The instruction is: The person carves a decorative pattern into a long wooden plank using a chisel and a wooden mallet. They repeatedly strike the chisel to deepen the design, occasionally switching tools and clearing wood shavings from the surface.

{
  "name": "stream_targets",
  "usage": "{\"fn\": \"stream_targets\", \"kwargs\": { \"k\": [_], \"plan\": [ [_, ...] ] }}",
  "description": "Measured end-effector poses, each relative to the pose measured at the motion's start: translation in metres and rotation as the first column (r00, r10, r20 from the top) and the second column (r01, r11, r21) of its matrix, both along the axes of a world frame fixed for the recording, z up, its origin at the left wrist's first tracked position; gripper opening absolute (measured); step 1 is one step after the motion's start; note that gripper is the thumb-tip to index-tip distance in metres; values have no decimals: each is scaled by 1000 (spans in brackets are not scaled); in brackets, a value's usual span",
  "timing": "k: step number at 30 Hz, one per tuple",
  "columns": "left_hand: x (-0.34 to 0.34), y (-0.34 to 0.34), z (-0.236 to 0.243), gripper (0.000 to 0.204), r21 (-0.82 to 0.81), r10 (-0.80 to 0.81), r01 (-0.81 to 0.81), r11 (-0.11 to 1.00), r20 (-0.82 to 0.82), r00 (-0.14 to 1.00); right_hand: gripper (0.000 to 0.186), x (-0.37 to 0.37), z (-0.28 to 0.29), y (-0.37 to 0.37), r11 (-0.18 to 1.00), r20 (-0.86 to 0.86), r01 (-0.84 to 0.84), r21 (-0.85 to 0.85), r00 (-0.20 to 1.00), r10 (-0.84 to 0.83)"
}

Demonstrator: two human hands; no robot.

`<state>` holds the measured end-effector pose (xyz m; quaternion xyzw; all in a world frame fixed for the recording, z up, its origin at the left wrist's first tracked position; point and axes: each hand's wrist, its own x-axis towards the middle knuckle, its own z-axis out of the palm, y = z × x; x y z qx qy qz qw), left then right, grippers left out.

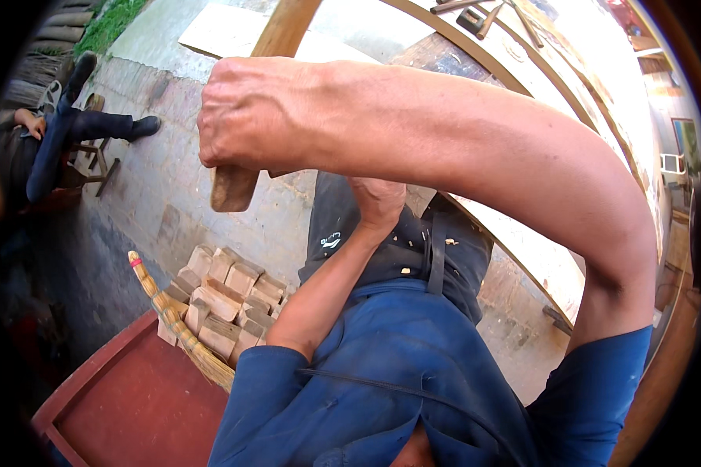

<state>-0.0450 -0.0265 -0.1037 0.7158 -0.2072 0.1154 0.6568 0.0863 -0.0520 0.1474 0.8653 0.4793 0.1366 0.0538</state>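
My right arm reaches across from the right, and my right hand (249,113) is closed in a fist round a thick wooden handle (288,27). The handle's squared lower end sticks out below the fist, while its upper part runs out of the picture at the top. Under that forearm is my left hand (378,198), in front of my dark trousers. Its fingers are hidden behind the right forearm, so what it holds, if anything, does not show. A small brown edge shows just below the right wrist; I cannot make out its kind.
A workbench (522,272) runs along the right, with hand tools (487,22) at its far end. Cut wood blocks (226,292) lie heaped at the lower left beside a straw broom (171,315) and a red tray-like surface (132,397). Another person (62,140) sits at the far left.
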Motion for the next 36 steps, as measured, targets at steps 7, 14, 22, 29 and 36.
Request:
{"fn": "stream_targets", "kwargs": {
  "k": [7, 14, 22, 29, 36],
  "plan": [
    [-6, 4, -26, 54, 60, -15, 9, 998, 106, 994, 11, -3, -6, 5, 977, 174, 88, -196, 983, -53],
    [-15, 1, -23, 48, -68, -31, 31, 997, -3, 1000, 9, -1, -1, 3, 999, 40, 34, -20, 999, -33],
    [-17, 2, -22, 50, 17, -60, 59, 998, 73, 996, 7, -4, 2, -2, 998, 7, 26, 59, 1000, -26],
    [-23, 3, -57, 55, 47, -43, 43, 998, 2, 999, 5, -7, 4, 0, 994, -16, 22, 108, 1000, -21],
    [-25, 7, -36, 56, -48, -219, 215, 976, -112, 969, 7, -11, -4, -2, 976, -81, 54, 209, 996, -38]
  ]
}}
